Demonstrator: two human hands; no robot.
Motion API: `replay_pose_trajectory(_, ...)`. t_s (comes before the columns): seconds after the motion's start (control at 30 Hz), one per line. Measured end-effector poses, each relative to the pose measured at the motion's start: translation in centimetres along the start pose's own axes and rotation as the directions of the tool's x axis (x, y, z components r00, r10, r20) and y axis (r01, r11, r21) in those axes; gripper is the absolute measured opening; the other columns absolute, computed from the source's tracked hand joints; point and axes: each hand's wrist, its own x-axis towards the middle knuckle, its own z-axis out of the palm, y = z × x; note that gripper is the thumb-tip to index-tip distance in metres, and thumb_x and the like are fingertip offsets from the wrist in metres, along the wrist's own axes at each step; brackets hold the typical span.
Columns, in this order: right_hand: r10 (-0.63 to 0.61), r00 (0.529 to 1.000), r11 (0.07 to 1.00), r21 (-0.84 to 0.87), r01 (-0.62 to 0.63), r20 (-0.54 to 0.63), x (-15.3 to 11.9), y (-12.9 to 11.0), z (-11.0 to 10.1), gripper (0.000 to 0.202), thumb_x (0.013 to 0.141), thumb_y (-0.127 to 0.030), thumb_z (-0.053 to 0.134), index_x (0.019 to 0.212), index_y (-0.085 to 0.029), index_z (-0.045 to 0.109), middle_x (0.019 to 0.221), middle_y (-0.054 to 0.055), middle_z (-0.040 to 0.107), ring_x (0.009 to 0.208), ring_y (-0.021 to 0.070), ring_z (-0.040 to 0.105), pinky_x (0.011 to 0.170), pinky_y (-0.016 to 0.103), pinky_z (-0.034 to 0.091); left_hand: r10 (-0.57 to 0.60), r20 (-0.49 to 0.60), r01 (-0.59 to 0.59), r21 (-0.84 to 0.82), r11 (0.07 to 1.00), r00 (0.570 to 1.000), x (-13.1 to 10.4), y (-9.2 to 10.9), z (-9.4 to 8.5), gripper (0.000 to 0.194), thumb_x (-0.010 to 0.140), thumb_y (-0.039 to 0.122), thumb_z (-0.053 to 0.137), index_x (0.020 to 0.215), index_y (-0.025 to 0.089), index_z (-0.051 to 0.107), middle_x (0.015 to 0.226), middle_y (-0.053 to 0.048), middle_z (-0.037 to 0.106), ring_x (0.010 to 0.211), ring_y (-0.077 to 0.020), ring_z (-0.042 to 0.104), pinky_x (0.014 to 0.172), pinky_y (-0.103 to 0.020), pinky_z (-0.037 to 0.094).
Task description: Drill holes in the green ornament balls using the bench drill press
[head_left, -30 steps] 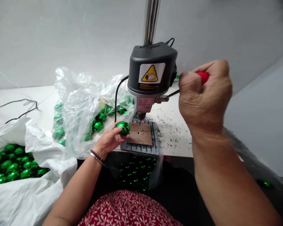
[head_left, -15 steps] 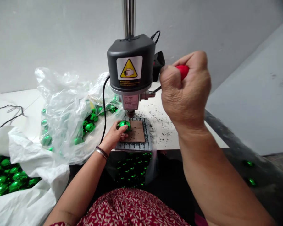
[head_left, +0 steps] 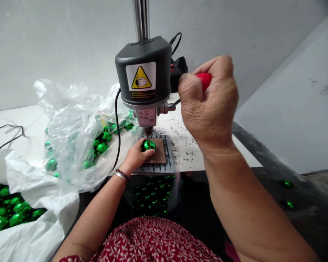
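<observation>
I've got the shiny green ball (head_left: 150,145) pinched in my left hand (head_left: 136,156), lower and left of my right hand (head_left: 209,103), which is wrapped tight round the drill press (head_left: 143,72)'s red handle (head_left: 205,80).

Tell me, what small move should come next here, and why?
Probably the right hand should gently ease the red handle down: it already grips it, while the left hand steadies a green ball over the brown board, beneath the drill chuck. Whether the bit already touches the ball is hard to tell.
</observation>
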Motion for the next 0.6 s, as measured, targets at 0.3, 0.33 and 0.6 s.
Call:
replay_pose_trajectory(0.3,-0.119,0.992,0.993,-0.022,0.118,-0.031,-0.9,1.3,-0.2,0.020,0.097,-0.038,0.054,0.092,-0.020,0.047,0.077,-0.003,0.050,0.066,0.0055,0.045,0.067,0.021,0.041,0.062,-0.006,-0.061,0.084,0.995,0.998,0.0,0.4,0.3,0.050,0.078,0.028,0.081,0.126,0.018,0.072,0.103,-0.003,0.078,0.096,-0.0215,0.069,0.089,-0.030,0.054)
replay_pose_trajectory(0.33,-0.117,0.992,0.993,-0.025,0.117,-0.038,-1.2,1.3,-0.3,0.020,0.096,-0.038,0.054,0.091,-0.020,0.048,0.077,-0.003,0.050,0.065,0.0054,0.045,0.066,0.021,0.040,0.063,-0.009,-0.062,0.078,0.995,0.998,0.0,0.3,0.4,0.051,0.078,0.028,0.081,0.127,0.019,0.072,0.103,-0.002,0.078,0.096,-0.0215,0.069,0.089,-0.030,0.054)
replay_pose_trajectory(0.6,-0.180,0.980,0.979,-0.111,0.171,-0.079,-2.8,1.5,-1.0,0.017,0.091,-0.032,0.056,0.083,-0.020,0.049,0.073,-0.003,0.051,0.066,0.0064,0.044,0.066,0.022,0.038,0.072,-0.005,-0.071,0.069,0.995,0.997,0.2,-0.1,0.5,0.046,0.080,0.029,0.080,0.124,0.018,0.072,0.108,-0.005,0.078,0.099,-0.0230,0.070,0.093,-0.034,0.054)
